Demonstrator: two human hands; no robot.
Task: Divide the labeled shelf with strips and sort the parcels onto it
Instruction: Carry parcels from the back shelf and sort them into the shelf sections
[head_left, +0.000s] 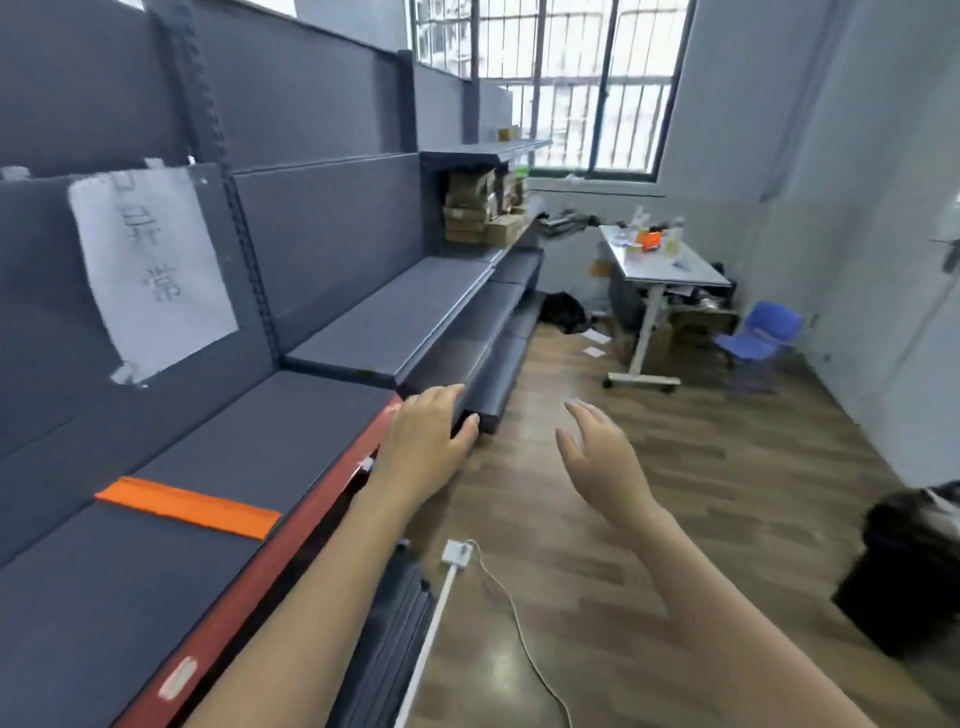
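Left hand (427, 435) flat, fingers straight, at red front edge (291, 530) of labeled shelf (171, 561) with orange strip (189, 507); right hand (597, 457) open wide, holding nothing.

A big window (561, 83) with bars lets in daylight. The floor (649, 493) is brown wood. A white table (670, 265) stands beside a blue chair (756, 338).

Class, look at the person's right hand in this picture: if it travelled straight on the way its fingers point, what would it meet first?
The right hand is open in mid-air over the wooden floor, fingers pointing forward and slightly left. Nothing lies close ahead; probably the end of the lower shelves comes first, though depth is unclear.
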